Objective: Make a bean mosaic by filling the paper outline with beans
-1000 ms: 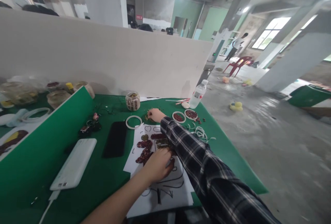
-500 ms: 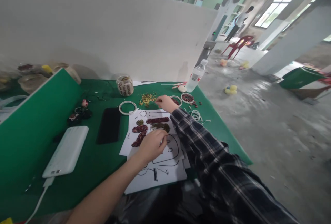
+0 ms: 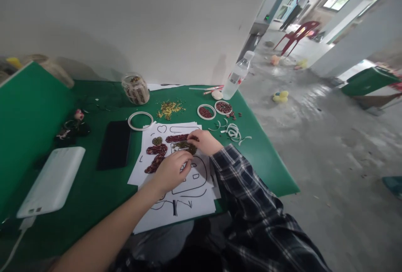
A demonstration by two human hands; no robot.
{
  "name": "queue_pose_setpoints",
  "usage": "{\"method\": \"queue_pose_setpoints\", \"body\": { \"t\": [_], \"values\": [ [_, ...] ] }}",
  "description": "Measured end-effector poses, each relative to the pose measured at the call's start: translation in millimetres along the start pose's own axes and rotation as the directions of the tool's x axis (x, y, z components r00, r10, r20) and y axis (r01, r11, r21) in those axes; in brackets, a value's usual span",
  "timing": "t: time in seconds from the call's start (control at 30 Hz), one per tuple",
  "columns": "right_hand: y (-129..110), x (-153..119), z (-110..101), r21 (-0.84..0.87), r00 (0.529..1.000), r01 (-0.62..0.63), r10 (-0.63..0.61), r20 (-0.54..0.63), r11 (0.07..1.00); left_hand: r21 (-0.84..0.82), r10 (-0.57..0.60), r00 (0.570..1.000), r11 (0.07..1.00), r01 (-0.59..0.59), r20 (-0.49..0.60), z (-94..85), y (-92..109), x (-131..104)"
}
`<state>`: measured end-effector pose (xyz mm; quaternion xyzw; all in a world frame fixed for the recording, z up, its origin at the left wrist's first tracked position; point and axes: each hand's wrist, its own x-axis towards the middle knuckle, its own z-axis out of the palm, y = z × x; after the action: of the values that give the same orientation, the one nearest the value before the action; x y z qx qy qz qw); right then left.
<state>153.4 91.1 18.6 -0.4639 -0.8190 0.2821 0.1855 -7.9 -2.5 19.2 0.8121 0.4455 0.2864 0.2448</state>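
Line-drawn paper sheets [image 3: 199, 205] lie stacked on the green table, parts of the top drawing filled with dark red beans [image 3: 156, 149] and small green beans [image 3: 157, 140]. My right hand [image 3: 205, 141] is at a patch of dark green bits [image 3: 188, 148], thumb and fingertips pinched; what they hold is too small to make out. Just below and left, my left hand [image 3: 172, 170] rests over the drawing with its fingers curled together, and anything in them is hidden. Beyond the paper lies a loose pile of yellow and brown bits [image 3: 169, 109].
Two round lids of red beans [image 3: 206, 112] and a clear bottle [image 3: 238, 75] stand at the back right, near curled white strips [image 3: 233, 132]. A jar [image 3: 135, 89], a white ring [image 3: 140, 121], a black phone [image 3: 114, 144] and a white power bank [image 3: 52, 181] are left.
My right hand has come back from beside the yellow pile to the drawing. My left hand stays over the paper, and the whole view has shifted.
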Motion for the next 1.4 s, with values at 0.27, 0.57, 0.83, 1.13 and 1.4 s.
{"method": "queue_pose_setpoints", "body": {
  "t": [0.27, 0.57, 0.83, 1.13, 1.4],
  "values": [
    [8.3, -5.9, 2.0, 0.055, 1.000, 0.006, -0.007, 0.012, 0.998, 0.024, 0.002, 0.999, 1.000, -0.002, -0.034, 3.4, -4.8, 0.6],
    [9.5, -8.2, -7.2, 0.297, 0.992, -0.105, 0.122, -0.039, 0.949, 0.364, -0.031, 0.999, 0.930, 0.043, -0.039, 7.4, -12.1, 6.7],
    [15.5, -6.2, -8.9, 0.310, 0.974, -0.206, 0.225, -0.026, 0.928, 0.427, 0.013, 0.991, 0.901, -0.071, 0.136, 18.5, -14.0, 13.7],
    [15.2, -5.7, -7.5, 0.267, 0.972, -0.226, 0.237, -0.007, 0.937, 0.460, -0.005, 0.989, 0.886, -0.064, 0.147, 20.2, -11.4, 15.7],
    [16.4, -5.5, -4.2, 0.310, 0.961, -0.275, 0.275, 0.045, 0.910, 0.467, -0.037, 0.996, 0.884, -0.006, 0.083, 17.8, -6.9, 8.9]
  ]
}}
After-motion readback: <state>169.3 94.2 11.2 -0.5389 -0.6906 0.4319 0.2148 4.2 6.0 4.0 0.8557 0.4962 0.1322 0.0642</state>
